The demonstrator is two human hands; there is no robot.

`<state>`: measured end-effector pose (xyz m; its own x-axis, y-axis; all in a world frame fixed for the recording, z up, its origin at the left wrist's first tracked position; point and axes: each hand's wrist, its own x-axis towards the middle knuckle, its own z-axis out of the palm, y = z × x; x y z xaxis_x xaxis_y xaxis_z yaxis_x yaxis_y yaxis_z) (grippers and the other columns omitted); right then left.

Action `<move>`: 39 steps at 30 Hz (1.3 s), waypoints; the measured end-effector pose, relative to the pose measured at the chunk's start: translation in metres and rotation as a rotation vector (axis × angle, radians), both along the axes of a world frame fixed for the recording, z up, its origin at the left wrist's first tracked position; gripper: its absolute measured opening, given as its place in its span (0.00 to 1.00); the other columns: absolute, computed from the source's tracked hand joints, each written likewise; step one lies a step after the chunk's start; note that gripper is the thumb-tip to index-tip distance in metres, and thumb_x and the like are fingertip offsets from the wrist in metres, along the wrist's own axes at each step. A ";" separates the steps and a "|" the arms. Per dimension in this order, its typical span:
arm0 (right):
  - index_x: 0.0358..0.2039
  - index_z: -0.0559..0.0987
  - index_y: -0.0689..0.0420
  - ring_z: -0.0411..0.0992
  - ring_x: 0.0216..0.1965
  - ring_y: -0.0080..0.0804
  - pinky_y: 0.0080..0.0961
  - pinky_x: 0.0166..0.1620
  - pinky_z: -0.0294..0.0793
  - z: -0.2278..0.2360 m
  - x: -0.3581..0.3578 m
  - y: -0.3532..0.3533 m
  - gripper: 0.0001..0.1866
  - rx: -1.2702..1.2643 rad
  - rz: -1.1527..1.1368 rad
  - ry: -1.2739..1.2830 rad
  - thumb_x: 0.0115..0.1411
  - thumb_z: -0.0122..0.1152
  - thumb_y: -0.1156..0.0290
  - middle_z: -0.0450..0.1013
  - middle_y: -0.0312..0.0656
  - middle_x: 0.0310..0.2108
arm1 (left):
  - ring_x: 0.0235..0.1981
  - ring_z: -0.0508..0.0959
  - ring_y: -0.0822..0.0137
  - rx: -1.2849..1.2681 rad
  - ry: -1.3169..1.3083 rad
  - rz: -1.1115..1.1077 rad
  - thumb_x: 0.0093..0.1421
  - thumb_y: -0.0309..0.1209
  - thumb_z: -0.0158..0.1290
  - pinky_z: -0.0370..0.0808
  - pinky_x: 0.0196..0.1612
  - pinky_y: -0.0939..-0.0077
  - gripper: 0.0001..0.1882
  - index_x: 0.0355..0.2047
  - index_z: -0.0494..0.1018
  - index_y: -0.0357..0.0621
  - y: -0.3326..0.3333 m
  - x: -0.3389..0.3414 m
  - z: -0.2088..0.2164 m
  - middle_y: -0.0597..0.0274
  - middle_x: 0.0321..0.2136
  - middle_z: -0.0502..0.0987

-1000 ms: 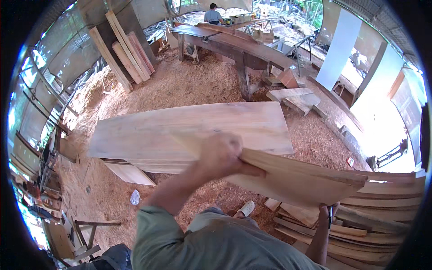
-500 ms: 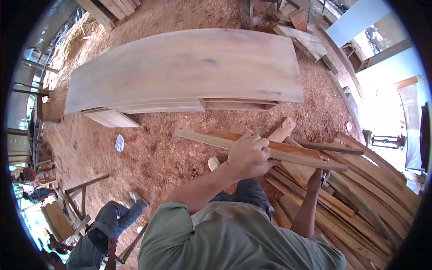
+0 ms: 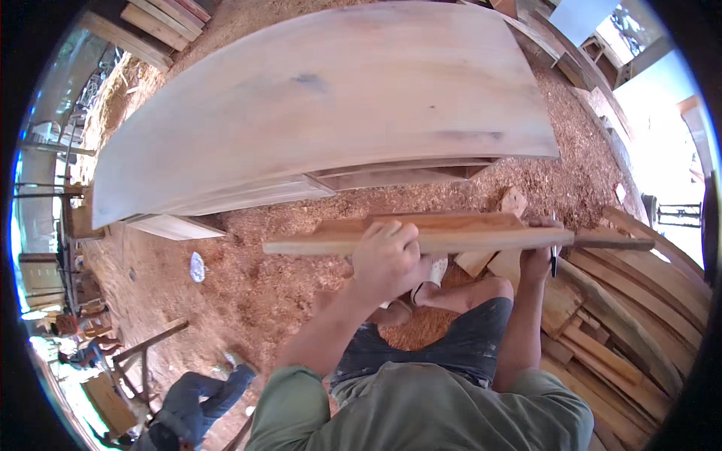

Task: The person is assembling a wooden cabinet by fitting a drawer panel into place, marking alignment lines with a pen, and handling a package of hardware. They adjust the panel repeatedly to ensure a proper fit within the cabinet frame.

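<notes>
Head view: wooden board (image 3: pixel 474 242), one, on person's side of bench (image 3: pixel 338 98); left hand (image 3: pixel 385 259) and right hand (image 3: pixel 535 261), fingers gripping it. Step, apparently: two-handed board handling; next move seemingly calls for level, steady grip.

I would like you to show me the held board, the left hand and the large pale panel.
Held board (image 3: pixel 466 242): head view, on its pale near edge.
Left hand (image 3: pixel 383 260): head view, on the back of the hand.
Large pale panel (image 3: pixel 323 109): head view, middle of its top face.
</notes>
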<state>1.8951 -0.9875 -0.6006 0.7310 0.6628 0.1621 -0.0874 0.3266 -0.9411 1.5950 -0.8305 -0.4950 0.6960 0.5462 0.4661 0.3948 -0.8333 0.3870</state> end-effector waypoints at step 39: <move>0.69 0.60 0.54 0.57 0.68 0.41 0.44 0.70 0.52 -0.127 0.055 0.135 0.38 0.295 -0.322 -0.074 0.69 0.48 0.41 0.60 0.43 0.67 | 0.54 0.73 0.56 -2.027 -1.186 1.164 0.66 0.61 0.37 0.68 0.55 0.55 0.38 0.64 0.62 0.43 0.104 -0.044 -0.513 0.53 0.55 0.73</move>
<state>1.9496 -0.8527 -0.7271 0.8721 0.3206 0.3697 0.1269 0.5816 -0.8036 1.5510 -0.7269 -1.0083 0.0059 0.3481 -0.9374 -0.5973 0.7531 0.2759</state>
